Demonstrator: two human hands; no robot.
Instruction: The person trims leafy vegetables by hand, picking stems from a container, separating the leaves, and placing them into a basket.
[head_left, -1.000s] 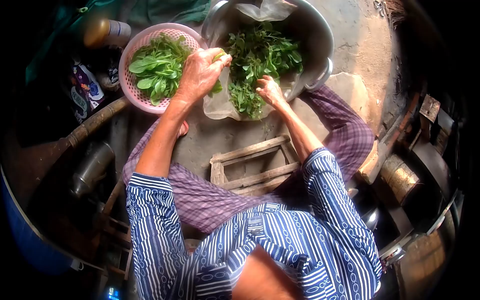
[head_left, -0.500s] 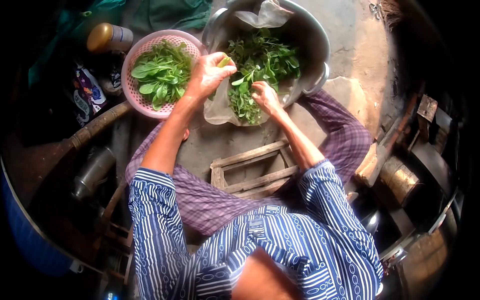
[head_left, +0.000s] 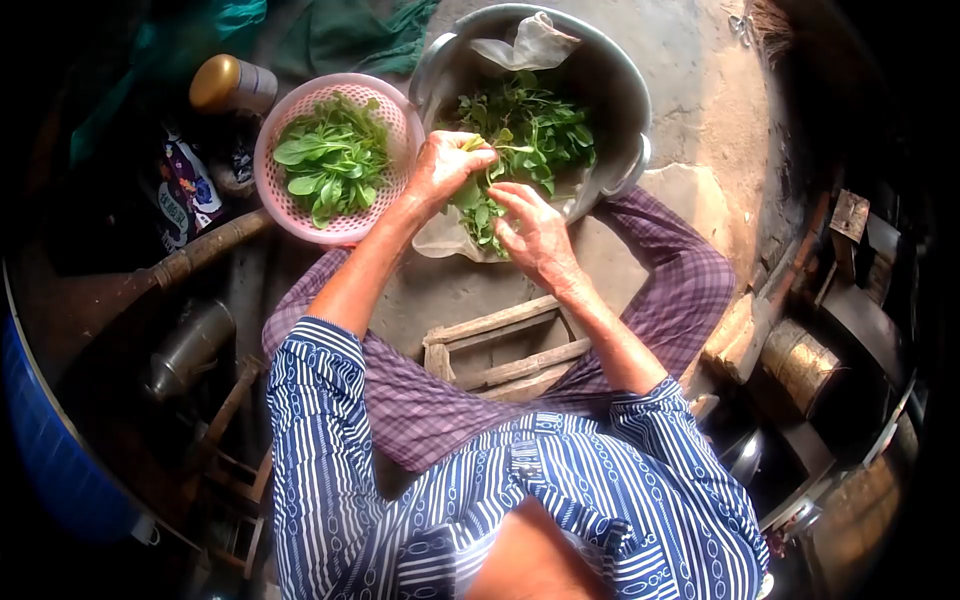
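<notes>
Left hand: fingers curled in, pinching green stems by the thumb
Right hand: half-curled, fingertips near the stems; cannot tell if gripping
Leafy greens: thin, tangled, heaped beyond both hands
Pot: round, dull metal, around that heap
Basket: pink, perforated, left of left hand
Forearms: reaching forward, angled inward, hands nearly meeting

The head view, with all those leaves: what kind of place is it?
Probably a home kitchen or a household work corner, though I can't be sure. Leafy greens fill a pink basket, more lie in a big metal pot, and a lidded jar is nearby.
</notes>
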